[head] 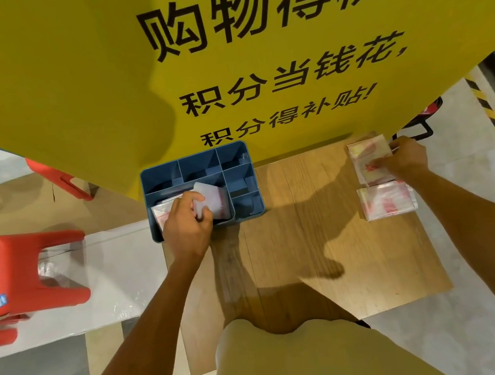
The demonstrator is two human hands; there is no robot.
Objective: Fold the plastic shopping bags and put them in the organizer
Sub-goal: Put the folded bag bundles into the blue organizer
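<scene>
1. Head view looks straight down on a person's left hand, fingers curled round a folded plastic bag that it is pushing into the big near-left compartment of the blue organizer.
2. Another folded bag already lies in that compartment, so I'd slide this one in on edge beside it and press it flat before letting go, or the plastic may spring open.
3. Right hand rests on the far stack of bags at the board's right side, fingertips seeming to pinch the top bag; how firmly, I cannot tell.
4. A second stack lies just nearer the person, almost touching the first.
5. Edges: the organizer overhangs the left rim of the wooden board, so downward pushes should stay gentle.
6. Room: the board's middle lies bare between organizer and stacks, a clean lane for carrying across. The yellow sign stands close behind the organizer, and a red stool sits well off to the left.
</scene>
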